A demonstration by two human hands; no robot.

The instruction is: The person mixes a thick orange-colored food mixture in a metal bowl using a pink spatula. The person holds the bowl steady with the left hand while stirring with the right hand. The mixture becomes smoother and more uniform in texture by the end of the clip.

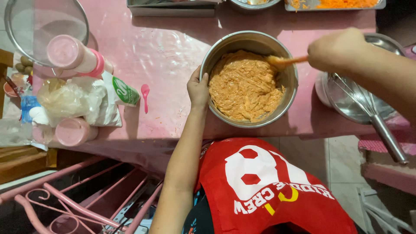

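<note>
At nine o'clock on the pink surface (164,52) lie pink lidded bottles (73,55) and a small pink spoon (145,96). The left hand (198,89) steadies the steel mixing bowl (248,39) at its nine o'clock rim, fingers curled over the edge. Orange batter (245,86) fills the bowl at centre. The right hand (336,50), fingers clamped on a spatula (284,60), works the batter from two o'clock. Mixing looks under way; judging by the streaks, folding deeper seems called for. A whisk (368,110) rests at three o'clock.

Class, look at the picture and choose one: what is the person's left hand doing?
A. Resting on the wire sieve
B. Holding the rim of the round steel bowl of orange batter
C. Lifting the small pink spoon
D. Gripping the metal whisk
B: the left hand grips the near-left rim of the round steel bowl of orange batter, while the right hand holds the orange spatula in it.
</note>
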